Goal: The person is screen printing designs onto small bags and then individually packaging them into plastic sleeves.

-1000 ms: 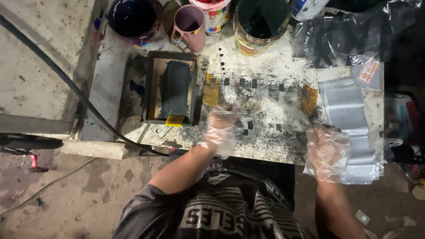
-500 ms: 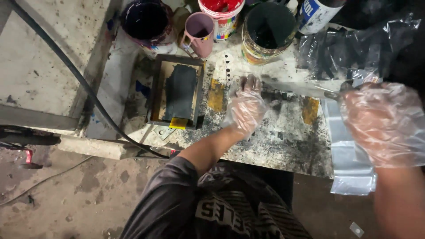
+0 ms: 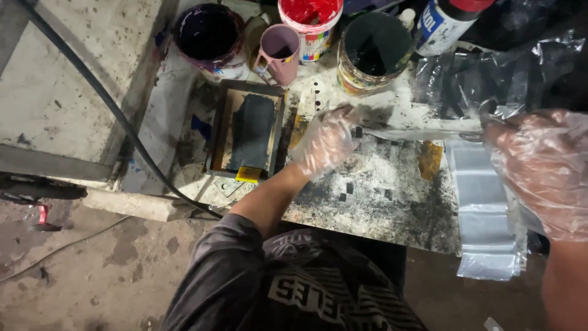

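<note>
Head view, looking down on an ink-stained work table [image 3: 380, 202]. Along its far edge stand open containers: a can of dark purple ink [image 3: 208, 30], a pink mug [image 3: 278, 52] with a dark inside, a white tub of red ink [image 3: 309, 21] and a tin of black ink [image 3: 372, 52]. A bottle with a blue label and red cap [image 3: 444, 21] lies tilted just beyond the tin.

Both hands wear thin clear plastic gloves. The left hand [image 3: 324, 142] pinches one end of a clear plastic pouch [image 3: 416, 133], fingers closed narrow on its edge. The right hand [image 3: 542, 168], large and close to the lens, closes on the other end, though the grip itself is hard to make out. The pouch runs between them as a thin, shiny, see-through strip, seen nearly edge-on just above the table.

Left of the left fingers sits a small framed printing screen [image 3: 248, 132], coated black. Under the right hand lies a stack of clear pouches [image 3: 487, 208], with crumpled plastic bags [image 3: 490, 73] beyond the fingers.
</note>
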